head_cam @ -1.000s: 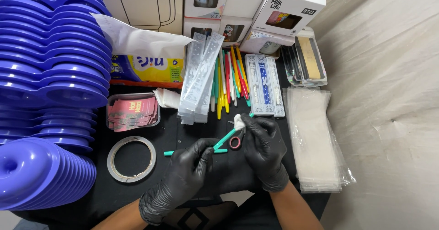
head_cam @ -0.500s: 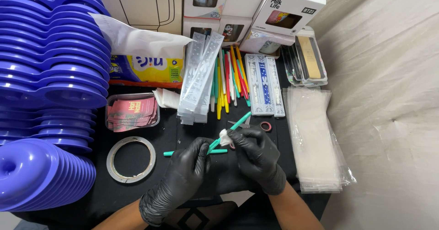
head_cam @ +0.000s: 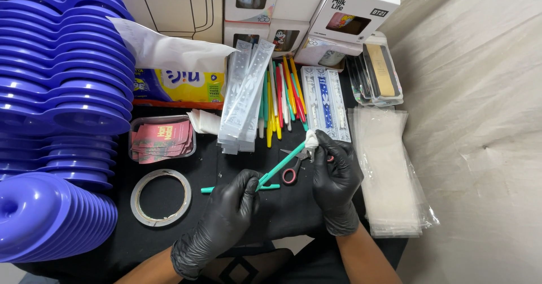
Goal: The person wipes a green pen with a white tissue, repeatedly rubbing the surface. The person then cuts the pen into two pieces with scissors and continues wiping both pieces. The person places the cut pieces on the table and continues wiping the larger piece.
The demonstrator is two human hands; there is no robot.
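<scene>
Both hands wear black gloves. My left hand point(head_cam: 228, 216) grips the lower end of a teal plastic stick point(head_cam: 279, 168) that slants up to the right. My right hand point(head_cam: 336, 174) pinches a small white cloth point(head_cam: 311, 141) around the stick's upper end. A second teal stick point(head_cam: 209, 189) lies flat on the black table point(head_cam: 186, 250) just under my left fingers. Small red-handled scissors point(head_cam: 291, 174) lie on the table between my hands, partly hidden by the stick.
Stacks of blue plastic dishes point(head_cam: 56, 92) fill the left. A tape roll point(head_cam: 161, 197), a tray of pink cards point(head_cam: 162, 140), coloured sticks point(head_cam: 279, 100), clear sleeves point(head_cam: 243, 97) and clear bags point(head_cam: 384, 171) surround the hands. Boxes point(head_cam: 355, 7) stand at the back.
My right hand slid the white cloth down the teal stick toward my left hand, then back up to its upper end. The left hand stayed in place.
</scene>
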